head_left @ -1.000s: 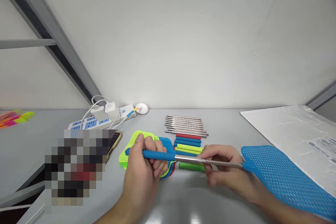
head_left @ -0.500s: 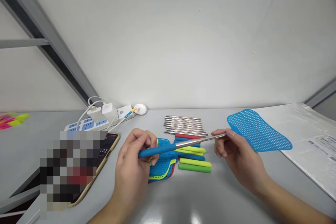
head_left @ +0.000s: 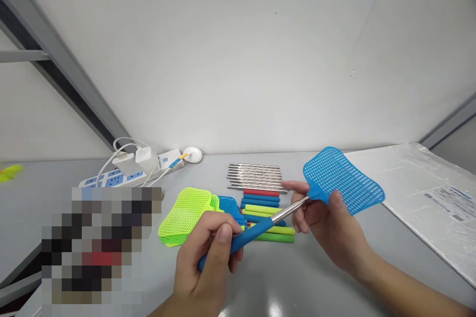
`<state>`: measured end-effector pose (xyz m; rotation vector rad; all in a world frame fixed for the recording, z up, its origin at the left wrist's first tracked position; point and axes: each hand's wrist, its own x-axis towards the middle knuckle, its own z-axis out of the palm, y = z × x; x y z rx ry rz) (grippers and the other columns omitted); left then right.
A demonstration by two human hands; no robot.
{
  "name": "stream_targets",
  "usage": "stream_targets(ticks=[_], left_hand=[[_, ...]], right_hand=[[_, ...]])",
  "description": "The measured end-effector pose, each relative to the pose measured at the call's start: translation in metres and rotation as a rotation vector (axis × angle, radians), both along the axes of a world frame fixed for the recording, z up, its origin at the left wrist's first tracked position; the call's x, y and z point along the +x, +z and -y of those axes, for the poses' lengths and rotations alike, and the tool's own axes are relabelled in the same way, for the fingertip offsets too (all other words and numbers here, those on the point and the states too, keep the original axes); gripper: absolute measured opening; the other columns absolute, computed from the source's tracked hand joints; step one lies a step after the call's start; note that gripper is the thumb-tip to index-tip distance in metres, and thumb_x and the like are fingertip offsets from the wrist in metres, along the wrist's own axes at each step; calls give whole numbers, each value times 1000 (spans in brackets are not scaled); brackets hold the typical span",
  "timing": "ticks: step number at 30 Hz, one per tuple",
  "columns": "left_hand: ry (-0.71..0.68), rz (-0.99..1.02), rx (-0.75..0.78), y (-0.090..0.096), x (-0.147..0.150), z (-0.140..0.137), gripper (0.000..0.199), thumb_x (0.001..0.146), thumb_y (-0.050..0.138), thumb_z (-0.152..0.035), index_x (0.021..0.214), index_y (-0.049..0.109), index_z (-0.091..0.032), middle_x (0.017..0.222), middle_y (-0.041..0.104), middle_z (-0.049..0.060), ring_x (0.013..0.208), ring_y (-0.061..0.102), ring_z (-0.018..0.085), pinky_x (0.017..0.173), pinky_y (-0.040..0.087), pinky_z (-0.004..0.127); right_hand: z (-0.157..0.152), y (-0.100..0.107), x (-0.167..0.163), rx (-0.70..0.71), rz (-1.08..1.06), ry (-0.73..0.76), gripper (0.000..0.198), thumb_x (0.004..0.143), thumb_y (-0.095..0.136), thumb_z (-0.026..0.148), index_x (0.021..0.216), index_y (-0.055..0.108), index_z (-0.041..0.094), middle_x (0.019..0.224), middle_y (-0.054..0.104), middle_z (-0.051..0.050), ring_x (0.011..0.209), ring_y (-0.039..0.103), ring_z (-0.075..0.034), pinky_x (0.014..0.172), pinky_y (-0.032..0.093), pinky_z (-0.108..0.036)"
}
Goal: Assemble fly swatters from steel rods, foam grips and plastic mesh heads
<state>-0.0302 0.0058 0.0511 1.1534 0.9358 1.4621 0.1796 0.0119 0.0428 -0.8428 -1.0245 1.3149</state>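
My left hand (head_left: 204, 260) is closed around the blue grip (head_left: 255, 234) of a fly swatter, whose thin metal rod (head_left: 290, 209) slopes up to the right. At the rod's far end is a blue mesh swatter head (head_left: 344, 181). My right hand (head_left: 336, 237) holds that head by its neck, thumb in front and some fingers hidden behind, the index finger stretched along the rod tip. Behind my left hand lie yellow-green swatter heads (head_left: 186, 213) and a blue mesh head (head_left: 228, 204). Coloured grips (head_left: 275, 238) in red, blue, yellow and green lie beyond the held grip.
Several metal rods (head_left: 255, 174) lie in a row near the wall. A power strip (head_left: 111, 178) with white chargers (head_left: 147, 159) and cables stands at the back left, beside a blurred-out area. A white wrapped package (head_left: 420, 183) covers the right side.
My left hand has moved right and tilted the grip more steeply. The blue head has come left with my right hand, its neck now at the rod tip. The yellow-green heads are uncovered.
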Motion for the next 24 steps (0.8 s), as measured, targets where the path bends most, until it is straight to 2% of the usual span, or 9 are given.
stream_targets(ticks=[3, 6, 8, 15, 20, 24], left_hand=[[-15, -69, 55, 0, -4, -7, 24, 87, 65, -45, 76, 69, -24, 67, 61, 2, 47, 50, 12, 44, 38, 24], [-142, -156, 71, -3, -6, -10, 24, 89, 62, -46, 82, 71, -25, 64, 60, 2, 49, 50, 12, 48, 40, 24], [-216, -165, 43, -5, -6, -9, 26, 91, 58, -47, 86, 70, -25, 61, 58, 1, 49, 50, 12, 48, 40, 24], [-239, -24, -12, -16, 1, 4, 29, 93, 54, -49, 89, 68, -24, 50, 44, -3, 41, 35, 8, 41, 22, 22], [-242, -25, 32, -15, -2, 4, 26, 95, 52, -46, 89, 69, -27, 51, 46, -3, 42, 39, 9, 43, 26, 23], [-298, -117, 73, -16, -2, 4, 27, 98, 47, -44, 95, 68, -27, 60, 54, 0, 46, 40, 10, 46, 31, 24]], right_hand=[[-6, 4, 2, -71, -107, -185, 53, 92, 44, 62, 106, 73, 20, 60, 54, -1, 54, 45, -15, 55, 42, -30], [-10, 6, 4, -62, -134, -299, 35, 92, 53, 50, 91, 73, 22, 67, 60, -2, 52, 45, -13, 53, 43, -30], [-11, 7, 4, -31, -112, -324, 31, 92, 55, 46, 88, 73, 21, 70, 61, -3, 52, 45, -12, 53, 43, -30], [-1, 5, -7, -35, -108, -282, 38, 95, 51, 47, 102, 73, 18, 62, 59, -2, 53, 48, -13, 54, 44, -28], [0, 7, -8, -34, -90, -243, 43, 96, 47, 50, 106, 72, 16, 57, 55, -1, 52, 48, -13, 53, 44, -28], [0, 3, -6, -32, -28, -168, 41, 97, 46, 49, 113, 70, 19, 68, 59, -1, 57, 49, -12, 58, 45, -27]])
